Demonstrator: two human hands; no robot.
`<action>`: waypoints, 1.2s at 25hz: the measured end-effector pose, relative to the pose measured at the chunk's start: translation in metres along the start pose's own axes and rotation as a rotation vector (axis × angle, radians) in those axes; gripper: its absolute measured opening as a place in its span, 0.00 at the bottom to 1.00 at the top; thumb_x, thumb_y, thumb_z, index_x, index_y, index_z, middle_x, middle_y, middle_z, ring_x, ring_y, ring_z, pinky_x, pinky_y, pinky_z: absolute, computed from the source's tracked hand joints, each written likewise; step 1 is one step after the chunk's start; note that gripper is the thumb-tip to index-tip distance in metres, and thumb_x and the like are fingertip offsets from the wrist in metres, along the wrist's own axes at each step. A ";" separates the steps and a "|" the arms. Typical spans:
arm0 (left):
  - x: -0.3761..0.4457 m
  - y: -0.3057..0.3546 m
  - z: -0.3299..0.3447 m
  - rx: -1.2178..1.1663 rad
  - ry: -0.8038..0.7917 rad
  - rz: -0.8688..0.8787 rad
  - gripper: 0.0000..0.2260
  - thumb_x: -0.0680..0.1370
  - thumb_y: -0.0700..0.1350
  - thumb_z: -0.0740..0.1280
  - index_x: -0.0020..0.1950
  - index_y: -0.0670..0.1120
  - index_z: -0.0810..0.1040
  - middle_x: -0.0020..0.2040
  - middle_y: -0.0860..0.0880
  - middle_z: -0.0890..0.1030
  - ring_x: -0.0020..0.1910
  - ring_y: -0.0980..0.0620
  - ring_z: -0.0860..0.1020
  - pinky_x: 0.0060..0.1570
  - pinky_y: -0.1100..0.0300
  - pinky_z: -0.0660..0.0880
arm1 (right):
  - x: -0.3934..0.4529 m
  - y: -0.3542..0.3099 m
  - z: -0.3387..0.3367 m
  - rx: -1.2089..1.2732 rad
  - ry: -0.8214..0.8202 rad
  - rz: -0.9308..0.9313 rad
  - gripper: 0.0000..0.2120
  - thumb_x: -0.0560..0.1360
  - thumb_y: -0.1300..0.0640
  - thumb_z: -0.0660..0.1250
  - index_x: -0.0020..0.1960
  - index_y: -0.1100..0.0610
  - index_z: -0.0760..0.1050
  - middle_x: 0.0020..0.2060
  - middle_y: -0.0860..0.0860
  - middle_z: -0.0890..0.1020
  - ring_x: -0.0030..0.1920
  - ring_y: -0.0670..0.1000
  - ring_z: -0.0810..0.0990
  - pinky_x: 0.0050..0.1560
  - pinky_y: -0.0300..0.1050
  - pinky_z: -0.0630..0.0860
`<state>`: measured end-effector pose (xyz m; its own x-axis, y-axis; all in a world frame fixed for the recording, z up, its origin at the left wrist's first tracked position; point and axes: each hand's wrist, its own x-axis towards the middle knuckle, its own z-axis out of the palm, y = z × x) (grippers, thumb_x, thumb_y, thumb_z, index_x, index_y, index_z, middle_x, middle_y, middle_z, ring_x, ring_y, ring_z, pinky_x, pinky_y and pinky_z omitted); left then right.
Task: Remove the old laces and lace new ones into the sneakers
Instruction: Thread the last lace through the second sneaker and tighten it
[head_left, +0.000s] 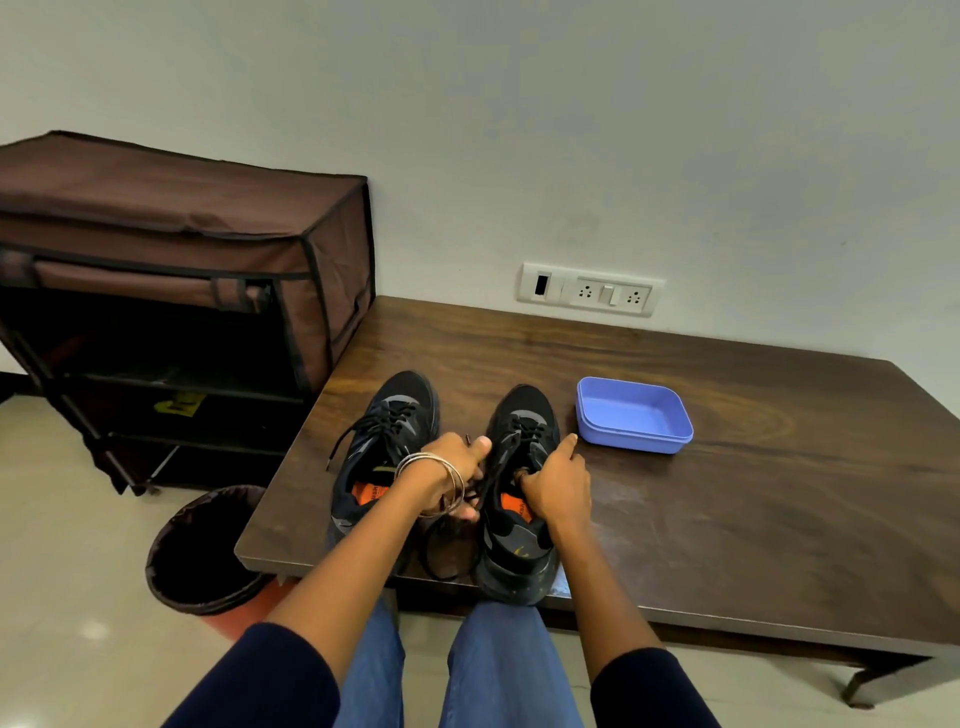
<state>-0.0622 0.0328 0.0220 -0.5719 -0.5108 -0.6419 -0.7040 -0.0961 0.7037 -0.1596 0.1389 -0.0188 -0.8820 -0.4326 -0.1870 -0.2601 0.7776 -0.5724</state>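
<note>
We are facing a dark wooden table (727, 467) against a white wall (571, 130). Two black sneakers (519, 467) are sitting at six o'clock; left hand (457, 467) pinching a lace (485, 486), right hand (558, 483) gripping the collar. Blue tray (634, 415) at two o'clock, bin (202, 551) at eight.

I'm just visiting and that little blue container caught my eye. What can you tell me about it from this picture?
The blue tray is a shallow rectangular tub with rounded corners, seemingly plastic, in a periwinkle blue. It sits upright and open on the dark wooden table, with a stepped rim around its base that could be a lid nested beneath. Nothing shows inside it. It stands just beyond and right of the right sneaker, apart from it, and neither hand touches it.
</note>
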 end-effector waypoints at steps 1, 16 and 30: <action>0.010 -0.001 0.001 -0.002 0.097 -0.020 0.23 0.81 0.55 0.59 0.61 0.35 0.70 0.52 0.38 0.74 0.41 0.38 0.79 0.28 0.51 0.80 | 0.001 0.001 0.000 0.002 -0.002 0.003 0.45 0.74 0.51 0.69 0.78 0.62 0.43 0.71 0.62 0.63 0.71 0.64 0.63 0.66 0.60 0.68; 0.009 0.047 -0.014 0.344 0.458 0.219 0.14 0.71 0.56 0.70 0.38 0.45 0.81 0.51 0.44 0.80 0.57 0.41 0.74 0.59 0.43 0.68 | -0.001 0.001 -0.002 -0.127 -0.015 0.018 0.38 0.74 0.48 0.69 0.76 0.56 0.53 0.70 0.58 0.66 0.70 0.61 0.64 0.66 0.64 0.64; -0.065 0.110 -0.026 -1.179 -0.223 0.334 0.11 0.80 0.42 0.60 0.61 0.41 0.68 0.58 0.35 0.76 0.57 0.41 0.77 0.64 0.50 0.68 | -0.021 -0.039 -0.088 1.164 -0.338 -0.088 0.10 0.79 0.58 0.65 0.56 0.64 0.77 0.30 0.54 0.77 0.26 0.48 0.73 0.36 0.43 0.75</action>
<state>-0.0916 0.0332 0.1493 -0.7902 -0.5126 -0.3359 0.2302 -0.7562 0.6125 -0.1654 0.1579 0.0775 -0.6869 -0.6955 -0.2108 0.3481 -0.0602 -0.9355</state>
